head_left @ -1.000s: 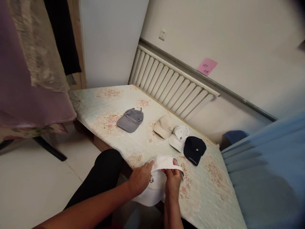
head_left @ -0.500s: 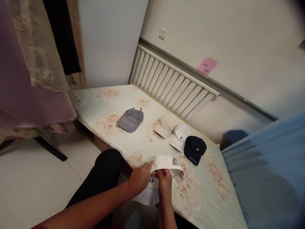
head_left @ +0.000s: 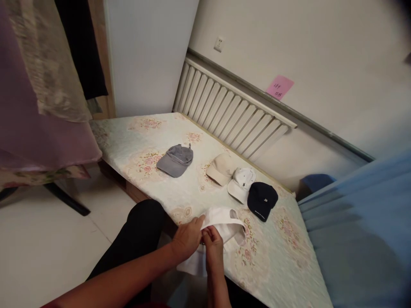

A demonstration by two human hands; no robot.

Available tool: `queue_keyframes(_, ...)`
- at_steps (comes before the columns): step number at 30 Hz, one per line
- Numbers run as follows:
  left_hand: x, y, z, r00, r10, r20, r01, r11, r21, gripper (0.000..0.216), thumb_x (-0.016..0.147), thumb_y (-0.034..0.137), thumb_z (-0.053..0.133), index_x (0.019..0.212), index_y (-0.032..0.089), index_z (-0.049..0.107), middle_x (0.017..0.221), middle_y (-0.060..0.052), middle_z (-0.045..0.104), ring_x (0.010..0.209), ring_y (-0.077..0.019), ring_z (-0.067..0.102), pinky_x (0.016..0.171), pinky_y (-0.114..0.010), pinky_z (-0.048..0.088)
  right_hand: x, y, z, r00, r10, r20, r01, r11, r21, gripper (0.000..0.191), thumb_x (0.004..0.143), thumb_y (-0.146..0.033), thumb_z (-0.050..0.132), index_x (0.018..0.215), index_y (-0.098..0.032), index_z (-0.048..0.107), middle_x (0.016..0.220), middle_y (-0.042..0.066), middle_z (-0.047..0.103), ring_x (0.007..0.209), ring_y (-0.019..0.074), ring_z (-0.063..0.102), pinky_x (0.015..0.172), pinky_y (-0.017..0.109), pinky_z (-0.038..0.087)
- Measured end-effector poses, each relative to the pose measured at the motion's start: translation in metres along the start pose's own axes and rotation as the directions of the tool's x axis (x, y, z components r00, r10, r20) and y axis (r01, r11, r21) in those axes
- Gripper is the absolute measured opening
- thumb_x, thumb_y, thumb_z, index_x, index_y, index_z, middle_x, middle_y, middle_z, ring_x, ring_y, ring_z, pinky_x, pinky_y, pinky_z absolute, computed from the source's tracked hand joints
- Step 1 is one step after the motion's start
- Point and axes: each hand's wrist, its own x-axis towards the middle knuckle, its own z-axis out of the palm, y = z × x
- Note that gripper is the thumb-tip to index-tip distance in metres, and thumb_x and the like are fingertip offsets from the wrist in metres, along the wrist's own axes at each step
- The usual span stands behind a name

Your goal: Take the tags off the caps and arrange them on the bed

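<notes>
A white cap (head_left: 220,216) is held near the front edge of the floral-covered bed, its back opening and strap facing right and its brim low. My left hand (head_left: 189,236) grips the cap's left edge with closed fingers. My right hand (head_left: 213,248) is closed in a pinch at the cap's lower rim, close beside the left fingers; its fingertips are partly hidden. Beyond the hands lie a grey cap (head_left: 175,161), a beige cap (head_left: 221,169), a second white cap (head_left: 241,184) and a navy cap (head_left: 261,200). The last three sit in a touching row.
The bed's floral cover (head_left: 180,192) stretches from my knees to a white radiator (head_left: 231,107) along the wall. A blue curtain (head_left: 356,222) hangs at the right. On the left, clothes (head_left: 48,85) hang above a black curved leg (head_left: 69,199) on the pale floor.
My right hand has shifted left along the cap's rim, closer to my left hand. The cap has moved only slightly; the other caps lie as before.
</notes>
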Motion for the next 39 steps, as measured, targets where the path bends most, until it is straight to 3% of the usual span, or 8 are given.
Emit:
queue_keyframes(7,0.004,-0.010,0.002,0.998,-0.063,0.013,0.063,0.997,-0.052,0.051,0.087,0.019,0.038,0.138,0.014,0.042,0.124,-0.013,0.059,0.112,-0.0224,0.057,0.095,-0.032,0.043,-0.001,0.013,0.004,0.992,0.121,-0.017,-0.120,0.991,0.050,0.034,0.067,-0.035,0.070,0.097,-0.018,0.068,0.092,0.006,0.072,0.087,0.0227,0.066,0.076,0.034,0.053)
queue_keyframes(15,0.004,-0.009,-0.003,0.996,-0.082,0.023,0.083,0.994,-0.066,0.053,0.083,0.017,0.040,0.136,0.014,0.043,0.126,-0.012,0.058,0.111,-0.0233,0.058,0.095,-0.033,0.043,-0.008,0.011,0.003,0.996,0.081,0.019,-0.081,0.996,-0.032,0.030,0.073,-0.034,0.067,0.099,-0.019,0.069,0.097,0.007,0.072,0.093,0.0239,0.066,0.082,0.036,0.052)
queue_keyframes(22,0.004,-0.012,-0.001,0.996,-0.083,0.015,0.083,0.993,-0.077,0.054,0.084,0.014,0.037,0.137,0.012,0.042,0.130,-0.013,0.056,0.122,-0.0199,0.051,0.102,-0.031,0.039,-0.009,0.015,0.002,0.996,0.073,0.046,-0.069,0.995,-0.067,0.028,0.075,-0.031,0.064,0.101,-0.021,0.069,0.102,0.006,0.071,0.098,0.0236,0.065,0.087,0.036,0.050)
queue_keyframes(39,0.004,-0.012,0.000,0.995,-0.096,0.008,0.096,0.991,-0.093,0.053,0.083,0.013,0.037,0.136,0.013,0.044,0.132,-0.012,0.055,0.121,-0.0200,0.052,0.101,-0.032,0.039,-0.011,0.020,-0.001,0.997,0.059,0.048,-0.053,0.991,-0.119,0.027,0.075,-0.029,0.062,0.100,-0.022,0.069,0.101,0.005,0.071,0.097,0.0232,0.065,0.087,0.036,0.050)
